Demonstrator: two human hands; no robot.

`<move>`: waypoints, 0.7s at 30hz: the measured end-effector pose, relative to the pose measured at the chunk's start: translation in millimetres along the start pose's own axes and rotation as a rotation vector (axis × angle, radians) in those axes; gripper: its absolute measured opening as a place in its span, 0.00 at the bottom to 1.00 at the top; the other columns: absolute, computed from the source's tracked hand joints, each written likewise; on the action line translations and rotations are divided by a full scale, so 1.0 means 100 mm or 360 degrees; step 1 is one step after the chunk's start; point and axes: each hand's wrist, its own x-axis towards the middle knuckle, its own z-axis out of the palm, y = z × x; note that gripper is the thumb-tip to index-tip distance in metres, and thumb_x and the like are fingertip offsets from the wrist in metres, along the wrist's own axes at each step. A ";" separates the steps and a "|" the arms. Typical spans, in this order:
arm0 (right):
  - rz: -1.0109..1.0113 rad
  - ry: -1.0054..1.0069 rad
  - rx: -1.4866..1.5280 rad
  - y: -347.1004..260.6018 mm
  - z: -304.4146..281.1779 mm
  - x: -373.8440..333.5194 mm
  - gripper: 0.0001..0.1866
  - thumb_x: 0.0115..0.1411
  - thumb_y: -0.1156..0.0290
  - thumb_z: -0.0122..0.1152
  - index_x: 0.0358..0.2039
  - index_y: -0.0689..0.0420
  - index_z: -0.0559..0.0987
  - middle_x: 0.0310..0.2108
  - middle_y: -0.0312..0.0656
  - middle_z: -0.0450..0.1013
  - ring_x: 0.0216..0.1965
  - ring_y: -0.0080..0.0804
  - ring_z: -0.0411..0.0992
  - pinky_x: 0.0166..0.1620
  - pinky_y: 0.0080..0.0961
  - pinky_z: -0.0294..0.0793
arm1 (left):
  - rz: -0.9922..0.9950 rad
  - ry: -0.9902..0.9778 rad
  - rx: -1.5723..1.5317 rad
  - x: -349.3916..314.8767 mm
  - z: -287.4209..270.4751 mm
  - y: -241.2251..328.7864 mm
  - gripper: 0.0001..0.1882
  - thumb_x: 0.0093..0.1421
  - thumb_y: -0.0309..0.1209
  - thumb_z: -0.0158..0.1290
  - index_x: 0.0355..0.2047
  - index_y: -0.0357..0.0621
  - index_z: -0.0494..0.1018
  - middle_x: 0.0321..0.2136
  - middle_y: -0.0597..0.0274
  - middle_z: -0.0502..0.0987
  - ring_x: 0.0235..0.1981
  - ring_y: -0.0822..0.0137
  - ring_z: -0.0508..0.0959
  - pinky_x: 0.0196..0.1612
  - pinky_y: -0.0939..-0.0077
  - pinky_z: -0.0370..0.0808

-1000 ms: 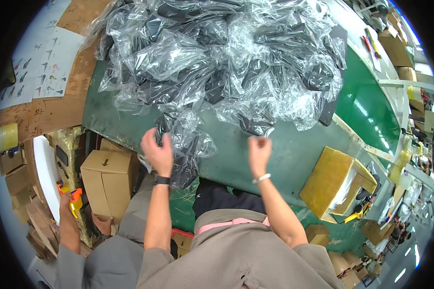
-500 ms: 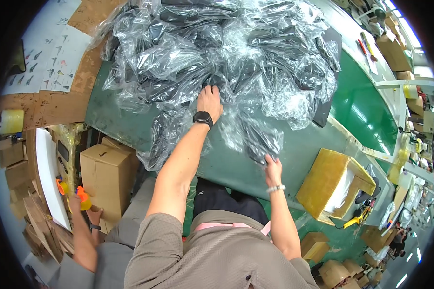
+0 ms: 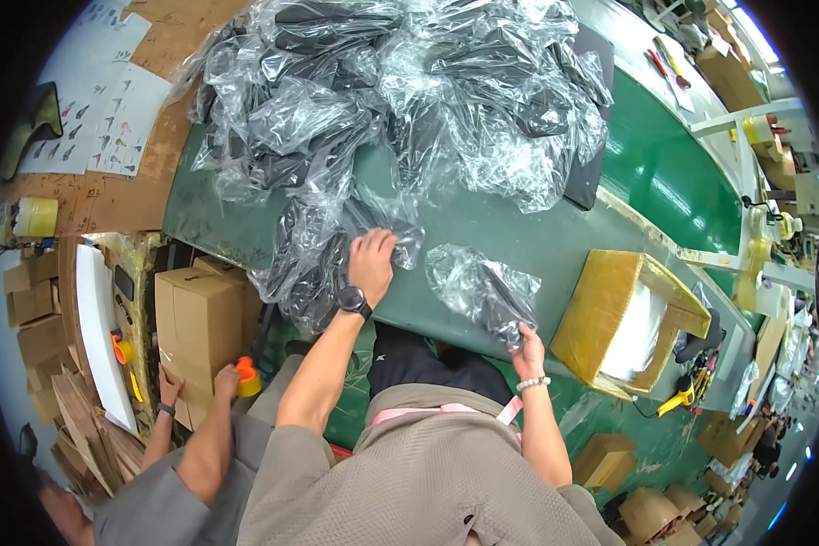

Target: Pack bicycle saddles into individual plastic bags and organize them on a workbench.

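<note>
My left hand (image 3: 371, 264), wearing a dark watch, is closed on a clear plastic bag (image 3: 393, 218) with something dark inside, at the table's near edge. Beside it lie more bagged black items (image 3: 305, 259). My right hand (image 3: 528, 350), with a beaded bracelet, grips the narrow end of another bagged black item (image 3: 491, 291) over the near edge. The plastic's glare hides the items' exact kind. A large heap of similar bagged black items (image 3: 337, 109) covers the far part of the green table (image 3: 482, 227).
An open box wrapped in yellow tape (image 3: 582, 318) stands at the table's right. At lower left, another person's hands touch a cardboard box (image 3: 182, 309), one holding an orange tape dispenser (image 3: 247, 375). Printed sheets (image 3: 123, 118) lie on cardboard at far left.
My left hand has come back from the heap toward the near edge, drawing a bag with it. My right hand has lowered its bagged item slightly. The other person's tape dispenser has moved right.
</note>
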 end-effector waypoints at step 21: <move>0.0008 -0.0528 0.0217 -0.28 0.72 -0.55 0.16 0.62 0.77 0.55 0.51 0.56 0.71 0.47 0.39 0.74 0.48 0.35 0.72 0.54 0.40 0.70 | 0.0082 -0.0439 -0.0514 -0.57 0.56 1.43 0.09 0.51 0.30 0.48 0.26 0.36 0.75 0.34 0.48 0.75 0.44 0.47 0.71 0.50 0.56 0.66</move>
